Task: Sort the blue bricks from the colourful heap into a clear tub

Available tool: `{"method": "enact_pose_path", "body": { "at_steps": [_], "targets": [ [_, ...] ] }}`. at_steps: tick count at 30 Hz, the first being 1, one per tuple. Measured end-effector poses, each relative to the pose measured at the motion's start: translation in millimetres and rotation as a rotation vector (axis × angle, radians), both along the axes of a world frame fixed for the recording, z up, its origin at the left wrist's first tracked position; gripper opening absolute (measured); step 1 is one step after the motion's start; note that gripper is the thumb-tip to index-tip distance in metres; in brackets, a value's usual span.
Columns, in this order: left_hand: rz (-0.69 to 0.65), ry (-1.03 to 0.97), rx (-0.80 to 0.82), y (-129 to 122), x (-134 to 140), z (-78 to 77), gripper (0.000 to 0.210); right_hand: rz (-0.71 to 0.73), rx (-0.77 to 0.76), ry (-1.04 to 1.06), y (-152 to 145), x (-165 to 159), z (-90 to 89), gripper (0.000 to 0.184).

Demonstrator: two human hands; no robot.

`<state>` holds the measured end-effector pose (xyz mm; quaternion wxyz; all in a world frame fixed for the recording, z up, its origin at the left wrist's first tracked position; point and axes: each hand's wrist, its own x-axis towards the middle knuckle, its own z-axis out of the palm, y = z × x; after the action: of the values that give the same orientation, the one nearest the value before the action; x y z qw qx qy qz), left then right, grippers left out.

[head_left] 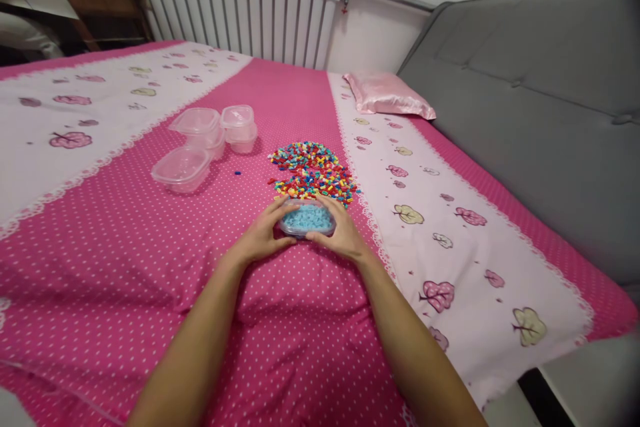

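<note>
Between my hands is a clear plastic container (pixel 307 219) filled with small light-blue pieces, resting on the pink bedspread. My left hand (pixel 265 230) grips its left side, fingers at the far edge and thumb at the near edge. On the opposite side my right hand (pixel 343 230) holds it the same way. Just beyond the container lies a spread pile of small multicoloured building bricks (pixel 320 180), in red, yellow, blue, white and green. Part of the pile's near edge is hidden by the container and my fingers.
Several clear plastic containers stand left of the pile, among them an open one (pixel 183 167) and a smaller one (pixel 239 121). One dark-blue brick (pixel 237 173) lies apart. Farther off are a pink pillow (pixel 387 93), a grey headboard (pixel 530 80) and a white radiator (pixel 240 7).
</note>
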<state>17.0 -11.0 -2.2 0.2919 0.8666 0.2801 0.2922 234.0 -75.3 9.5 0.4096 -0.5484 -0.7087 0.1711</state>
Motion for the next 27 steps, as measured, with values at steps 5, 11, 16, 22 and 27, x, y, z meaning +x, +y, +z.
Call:
{"method": "enact_pose_path", "body": {
  "at_steps": [5,11,16,22,27],
  "targets": [
    [-0.001,0.008,0.037,2,0,-5.0,0.064,0.012,-0.007,-0.108,3,4,-7.6,0.091],
    [0.006,0.041,0.079,4,2,-8.3,0.071,0.024,-0.024,-0.083,4,7,-18.2,0.085],
    [0.052,0.042,0.143,4,4,-11.3,0.071,-0.002,0.052,-0.086,5,6,-17.1,0.072],
    [0.139,0.075,0.224,5,8,-11.9,0.075,-0.031,0.053,-0.013,7,8,-11.0,0.064],
    [0.186,0.063,0.301,9,12,-12.5,0.066,-0.059,0.071,-0.014,11,10,-16.2,0.066]
  ]
}}
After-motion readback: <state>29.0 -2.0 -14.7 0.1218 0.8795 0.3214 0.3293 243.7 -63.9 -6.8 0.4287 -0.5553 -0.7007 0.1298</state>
